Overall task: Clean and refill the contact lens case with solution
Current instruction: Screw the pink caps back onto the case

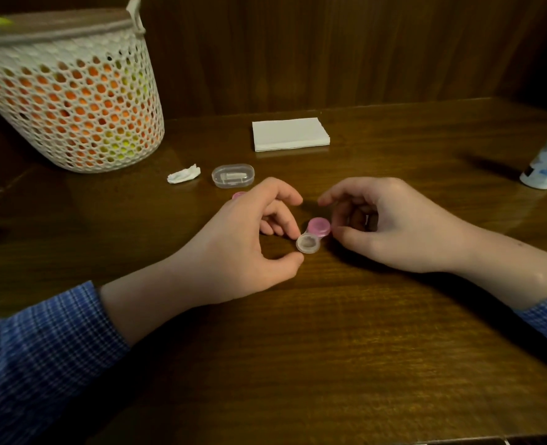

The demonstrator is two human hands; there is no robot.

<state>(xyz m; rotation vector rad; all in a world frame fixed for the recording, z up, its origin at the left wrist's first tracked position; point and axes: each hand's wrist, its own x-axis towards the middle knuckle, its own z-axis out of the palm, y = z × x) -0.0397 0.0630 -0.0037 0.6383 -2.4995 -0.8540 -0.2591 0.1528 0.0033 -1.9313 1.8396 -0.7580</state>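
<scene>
Dark brown wood grain runs across the table, and near its middle lies the contact lens case, 2 joined wells set on a slant: the nearer well is uncapped and clear, the farther one wears a pink cap. The left hand curls around the open well, thumb and forefinger tips touching its rim in a narrow grip that steadies the case. The right hand comes in from the other side, its thumb pressed to the pink cap and its fingers arched over it; whether that grip has closed on the cap I cannot tell. A second pink cap peeks out behind the left hand. Toward the far edge sit a clear oval box, a crumpled bit of tissue just beside it, and a folded white napkin stack. A white mesh basket holding orange and yellow shapes fills the far left corner, and a solution bottle stands at the right edge, well apart from the hands. The whole near half of the table is bare wood between the 2 blue checked sleeves.
</scene>
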